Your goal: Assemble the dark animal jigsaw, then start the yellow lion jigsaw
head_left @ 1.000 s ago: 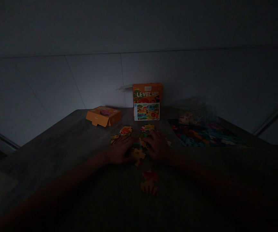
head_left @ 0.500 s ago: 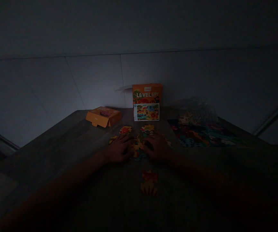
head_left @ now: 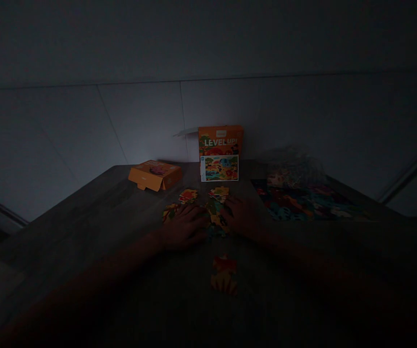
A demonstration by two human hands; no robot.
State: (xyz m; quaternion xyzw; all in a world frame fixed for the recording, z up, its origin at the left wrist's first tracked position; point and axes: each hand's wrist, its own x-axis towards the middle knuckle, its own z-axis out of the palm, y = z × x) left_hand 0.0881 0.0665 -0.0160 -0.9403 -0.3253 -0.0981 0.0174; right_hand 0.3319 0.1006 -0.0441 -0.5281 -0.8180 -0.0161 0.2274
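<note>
Colourful jigsaw pieces [head_left: 217,217] lie grouped on the dark table between my hands. My left hand [head_left: 184,227] rests palm down over the left of the group, fingers stretched out and apart. My right hand [head_left: 242,217] lies at the right of the group, its fingers extended toward the pieces. Beyond the hands sit two small stacks of pieces, one on the left [head_left: 188,195] and one on the right [head_left: 219,193]. Nearer to me, a red and yellow joined part of the jigsaw [head_left: 224,275] lies alone. The dim light hides fine detail under the fingers.
An orange "LEVEL UP!" box [head_left: 221,137] stands against the wall, a picture card [head_left: 220,168] leaning on its front. To the left lies an opened orange box [head_left: 155,174]. On the right, a clear plastic bag [head_left: 295,169] rests on a dark colourful sheet [head_left: 309,203].
My left hand has flattened and shifted slightly nearer to me. My right hand has moved a little right, uncovering more of the middle pieces.
</note>
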